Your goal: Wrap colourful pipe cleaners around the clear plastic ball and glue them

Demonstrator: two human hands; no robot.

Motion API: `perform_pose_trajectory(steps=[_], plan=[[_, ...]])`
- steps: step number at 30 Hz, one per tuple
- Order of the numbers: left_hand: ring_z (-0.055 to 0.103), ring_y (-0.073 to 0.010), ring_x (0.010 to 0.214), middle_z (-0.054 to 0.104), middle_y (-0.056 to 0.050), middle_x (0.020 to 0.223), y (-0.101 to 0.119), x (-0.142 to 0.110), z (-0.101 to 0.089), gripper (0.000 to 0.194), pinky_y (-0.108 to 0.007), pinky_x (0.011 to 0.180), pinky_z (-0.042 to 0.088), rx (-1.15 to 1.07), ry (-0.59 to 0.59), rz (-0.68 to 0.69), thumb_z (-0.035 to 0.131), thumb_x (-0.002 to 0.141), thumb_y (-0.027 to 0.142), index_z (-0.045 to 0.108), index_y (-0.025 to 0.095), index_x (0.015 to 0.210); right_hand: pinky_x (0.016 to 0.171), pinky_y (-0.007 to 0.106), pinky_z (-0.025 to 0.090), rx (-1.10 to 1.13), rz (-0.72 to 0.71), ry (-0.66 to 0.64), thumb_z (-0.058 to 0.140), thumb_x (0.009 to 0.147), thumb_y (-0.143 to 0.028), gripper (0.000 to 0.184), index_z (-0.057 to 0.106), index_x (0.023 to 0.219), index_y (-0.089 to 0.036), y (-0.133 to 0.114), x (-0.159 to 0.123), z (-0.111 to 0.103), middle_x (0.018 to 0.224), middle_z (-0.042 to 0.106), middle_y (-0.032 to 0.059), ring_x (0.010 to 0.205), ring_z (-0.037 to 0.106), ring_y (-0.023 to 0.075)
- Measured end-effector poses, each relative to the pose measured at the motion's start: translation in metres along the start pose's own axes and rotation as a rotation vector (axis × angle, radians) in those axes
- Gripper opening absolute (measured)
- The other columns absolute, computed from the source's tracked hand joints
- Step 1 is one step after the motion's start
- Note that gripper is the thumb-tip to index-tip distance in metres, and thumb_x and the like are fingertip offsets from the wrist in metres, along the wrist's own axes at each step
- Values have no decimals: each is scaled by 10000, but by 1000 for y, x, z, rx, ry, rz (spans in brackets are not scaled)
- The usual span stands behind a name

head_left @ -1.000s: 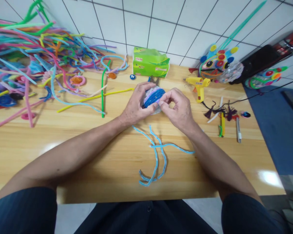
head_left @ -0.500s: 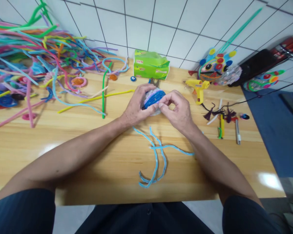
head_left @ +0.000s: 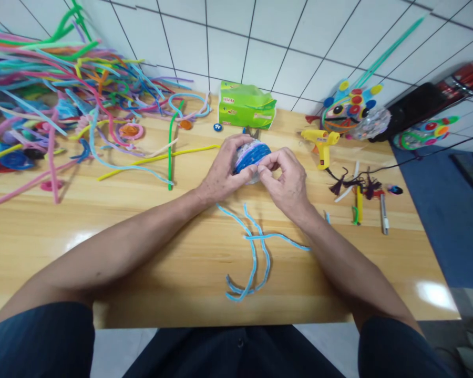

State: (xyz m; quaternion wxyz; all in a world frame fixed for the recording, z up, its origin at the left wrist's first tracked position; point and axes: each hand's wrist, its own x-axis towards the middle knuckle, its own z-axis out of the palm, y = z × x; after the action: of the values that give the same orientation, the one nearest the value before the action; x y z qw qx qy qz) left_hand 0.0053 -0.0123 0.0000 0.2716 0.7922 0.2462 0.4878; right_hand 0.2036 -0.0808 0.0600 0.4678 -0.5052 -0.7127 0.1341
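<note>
A rounded craft piece (head_left: 254, 154), banded in blue, lilac and pale grey, sits between my hands above the middle of the table. My left hand (head_left: 230, 167) wraps round its left side, thumb along the near edge. At the right edge my right hand (head_left: 286, 178) pinches with thumb and forefinger; whatever is between those fingertips is too small or hidden to make out. Light blue pipe cleaners (head_left: 254, 257) lie loosely crossed on the table just below my hands. Behind the piece, part of a pair of pliers (head_left: 253, 133) shows.
Colourful pipe cleaners (head_left: 59, 68) are heaped at the left. A green tissue pack (head_left: 247, 107) stands by the tiled wall. To the right are a yellow glue gun (head_left: 320, 144) with a cord, a decorated mask-like craft (head_left: 345, 113), dark tassels (head_left: 370, 184) and a utility knife (head_left: 384, 214).
The view has shifted slightly. My hands keep nearly the same hold on the banded piece, with little visible movement.
</note>
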Motion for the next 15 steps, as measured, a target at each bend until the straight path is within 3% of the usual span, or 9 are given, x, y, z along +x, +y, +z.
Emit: perform_pose_trajectory(steps=[8,12,15], plan=[[592,-347,1564,610,-164,1612,0,2,1,677,-561,1346,503,-38,-27,-33,622,1091,750,493,291,1572,812,364,554,137,106,35,731,969,-314,77,675,935,-275,0,-2,4,901,702,3,849,637,199],[581,-339,1576,595,-168,1624,-2,2,3,710,-546,1358,494,-48,-24,-35,568,1098,784,480,279,1589,740,316,548,276,203,172,763,994,-514,253,660,1015,-283,9,3,5,879,650,-22,809,629,170],[594,-336,1557,606,-173,1605,-5,2,6,693,-550,1355,496,-57,-15,-19,594,1093,753,489,272,1581,693,300,545,271,211,238,823,949,-572,339,651,972,-281,13,12,-8,836,616,-35,746,609,153]])
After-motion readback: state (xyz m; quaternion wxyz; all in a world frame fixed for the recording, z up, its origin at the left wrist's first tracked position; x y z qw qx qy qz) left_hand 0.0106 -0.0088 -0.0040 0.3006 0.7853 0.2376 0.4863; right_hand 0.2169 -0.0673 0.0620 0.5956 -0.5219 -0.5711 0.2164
